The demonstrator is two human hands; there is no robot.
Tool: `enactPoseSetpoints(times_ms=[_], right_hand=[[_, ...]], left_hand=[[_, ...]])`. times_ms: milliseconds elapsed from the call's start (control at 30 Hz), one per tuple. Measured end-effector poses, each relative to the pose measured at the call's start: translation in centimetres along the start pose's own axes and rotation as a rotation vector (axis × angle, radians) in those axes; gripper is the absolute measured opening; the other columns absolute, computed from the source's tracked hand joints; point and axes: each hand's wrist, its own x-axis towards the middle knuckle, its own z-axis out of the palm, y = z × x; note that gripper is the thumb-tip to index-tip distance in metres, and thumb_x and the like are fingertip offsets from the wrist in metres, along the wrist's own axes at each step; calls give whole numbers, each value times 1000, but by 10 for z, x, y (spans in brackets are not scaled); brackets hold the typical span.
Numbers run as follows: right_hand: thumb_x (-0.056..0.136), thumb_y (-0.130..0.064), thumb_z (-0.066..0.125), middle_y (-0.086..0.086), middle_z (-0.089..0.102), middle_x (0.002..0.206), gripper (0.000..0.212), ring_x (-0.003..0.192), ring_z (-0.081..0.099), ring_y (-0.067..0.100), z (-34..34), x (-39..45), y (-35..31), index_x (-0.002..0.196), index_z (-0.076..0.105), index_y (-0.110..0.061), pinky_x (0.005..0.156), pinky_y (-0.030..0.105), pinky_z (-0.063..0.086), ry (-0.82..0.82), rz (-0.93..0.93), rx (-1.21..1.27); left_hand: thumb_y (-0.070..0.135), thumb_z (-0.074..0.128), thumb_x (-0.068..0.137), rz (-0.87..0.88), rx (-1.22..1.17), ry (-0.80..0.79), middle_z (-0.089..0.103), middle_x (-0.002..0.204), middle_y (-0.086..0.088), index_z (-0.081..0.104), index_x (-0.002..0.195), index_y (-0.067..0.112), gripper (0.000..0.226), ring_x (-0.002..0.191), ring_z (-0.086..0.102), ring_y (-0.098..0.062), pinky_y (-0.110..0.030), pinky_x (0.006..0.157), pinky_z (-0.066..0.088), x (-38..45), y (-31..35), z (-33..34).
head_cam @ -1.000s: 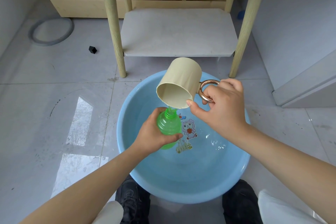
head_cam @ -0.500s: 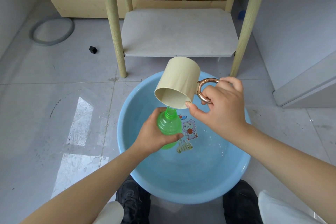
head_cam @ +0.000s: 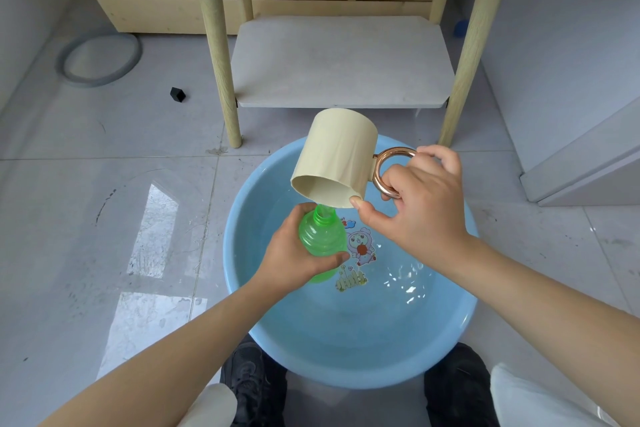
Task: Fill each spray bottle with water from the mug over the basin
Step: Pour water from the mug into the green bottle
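My left hand [head_cam: 291, 253] grips a green spray bottle [head_cam: 322, 236] with its cap off, upright over the blue basin [head_cam: 242, 288]. My right hand [head_cam: 419, 205] holds a cream mug [head_cam: 336, 153] by its copper ring handle, thumb pressed at the rim. The mug is tipped steeply, mouth down and toward me, its rim right above the bottle's open neck. The basin sits on the floor and holds shallow water over a cartoon sticker. No other spray bottle is in view.
A wooden-legged table [head_cam: 214, 45] with a low grey shelf [head_cam: 339, 59] stands just behind the basin. A grey ring [head_cam: 98, 59] and a small black cube [head_cam: 177, 94] lie on the tiled floor at the left. My shoes [head_cam: 256, 388] flank the basin's near edge.
The mug has tipped a little further over the bottle's neck. The left hand and the bottle have stayed in place.
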Motion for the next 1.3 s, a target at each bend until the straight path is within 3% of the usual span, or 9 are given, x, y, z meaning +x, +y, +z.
enactPoseSetpoints(times_ms=[400,567,767,1067,1200,1300], right_hand=[[76,-43,67,-10,23,56,44,61,32,15,1,1,0,57,43,-12,90,35,36,12,-57,-2],[75,-42,68,-11,22,57,43,61,31,15,0,2,0,57,44,-11,91,35,36,17,-61,-3],[77,-42,67,-11,22,58,44,61,31,14,-2,3,-1,57,44,-11,91,35,36,9,-62,-5],[77,-46,64,-12,25,54,45,53,43,21,-6,-1,0,56,46,-11,90,36,36,-58,19,-32],[76,-50,60,-17,21,50,44,54,40,17,-9,-2,-1,56,43,-15,88,33,32,-150,199,10],[77,-55,58,-14,24,44,50,49,35,14,-12,2,0,53,35,-18,72,29,29,-290,454,65]], left_hand=[[32,88,59,10,-49,36,61,107,13,44,118,34,73,102,59,-8,-27,86,49,-1,3,1],[29,89,60,11,-64,44,61,104,15,44,116,34,71,100,59,-4,-17,80,46,-2,5,0],[31,88,60,14,-58,46,60,106,15,43,116,35,73,101,58,-5,-21,84,46,-3,3,0],[30,88,60,16,-60,47,60,103,18,43,113,37,70,98,57,2,-13,79,44,-3,4,-1],[36,88,56,8,-59,51,60,104,18,44,113,37,72,98,58,0,-16,79,44,-3,2,-1],[31,89,58,7,-55,51,60,102,18,45,113,35,71,97,58,-1,-15,79,44,-3,0,-2]])
